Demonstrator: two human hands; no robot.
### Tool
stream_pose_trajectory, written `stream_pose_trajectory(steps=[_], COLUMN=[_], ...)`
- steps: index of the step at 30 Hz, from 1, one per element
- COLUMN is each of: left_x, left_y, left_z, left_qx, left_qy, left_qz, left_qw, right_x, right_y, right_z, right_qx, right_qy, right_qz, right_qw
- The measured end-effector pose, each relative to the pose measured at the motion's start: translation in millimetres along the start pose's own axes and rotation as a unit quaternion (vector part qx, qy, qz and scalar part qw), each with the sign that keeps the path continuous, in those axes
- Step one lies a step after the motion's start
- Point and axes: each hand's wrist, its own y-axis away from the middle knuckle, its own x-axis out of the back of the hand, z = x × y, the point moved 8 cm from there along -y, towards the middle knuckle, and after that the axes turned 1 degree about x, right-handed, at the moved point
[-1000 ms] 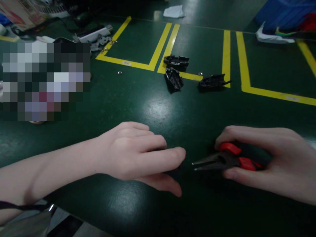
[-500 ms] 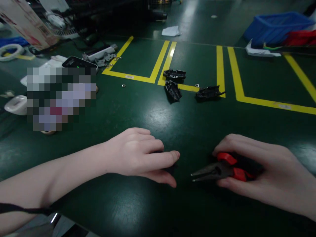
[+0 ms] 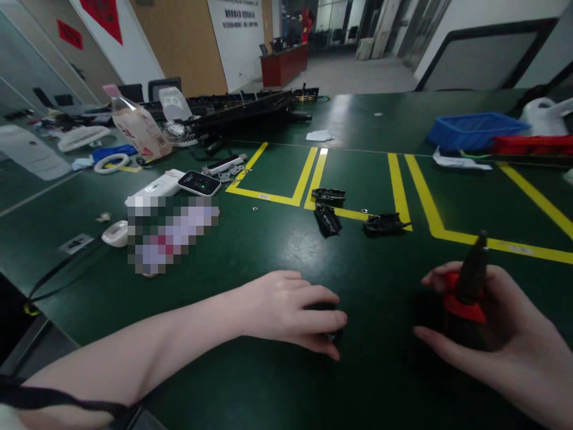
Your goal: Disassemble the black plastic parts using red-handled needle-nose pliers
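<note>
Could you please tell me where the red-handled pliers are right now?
In the head view, the red-handled pliers are at lower right, held in the right hand.

1. Tabletop (image 3: pixel 268 382): smooth, glossy where light pools.
2. Pliers (image 3: pixel 473 276): dull dark metal, red plastic-looking handles (image 3: pixel 464 309).
3. Black pieces (image 3: pixel 327 219), all 3: plastic-looking, uneven-edged.
4. Blue basket (image 3: pixel 477 130): plastic-looking.
5. Small ring (image 3: pixel 255 209): shiny, metallic.
6. Tan wall panel (image 3: pixel 179 42): matt, wood-like.

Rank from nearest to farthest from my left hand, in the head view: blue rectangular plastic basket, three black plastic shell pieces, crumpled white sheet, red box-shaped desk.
1. Three black plastic shell pieces: ahead of the left hand, slightly right.
2. Crumpled white sheet: ahead, past the shells.
3. Blue basket: far to the right.
4. Red desk: background, beyond the table.
</note>
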Motion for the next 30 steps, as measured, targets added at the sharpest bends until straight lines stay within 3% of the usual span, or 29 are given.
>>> stream_pose_trajectory(steps=[5,8,19,25,30], left_x=[-7.4,-8.6,-6.6,-5.5,12.2], left_y=[-0.9,-1.5,2.2,6.1,7.0], left_z=[-5.9,-9.5,-21.1,-26.1,-28.2], left_qx=[0.016,0.020,0.027,0.065,0.100], left_qy=[0.003,0.022,0.016,0.041,0.049], left_qz=[-0.038,-0.052,-0.114,-0.144,-0.090], left_qw=[0.999,0.998,0.993,0.987,0.990], right_x=[-8.4,-14.3,-8.5,2.1,-4.2], right_y=[2.6,4.9,2.8,6.1,9.1], right_z=[-4.1,-14.2,-16.4,-17.7,-23.6], right_qx=[0.018,0.064,0.086,0.123,0.198], right_qy=[-0.007,0.024,0.066,0.094,0.137], right_qz=[-0.036,-0.060,-0.026,0.002,-0.003], right_qw=[0.999,0.996,0.994,0.988,0.970])
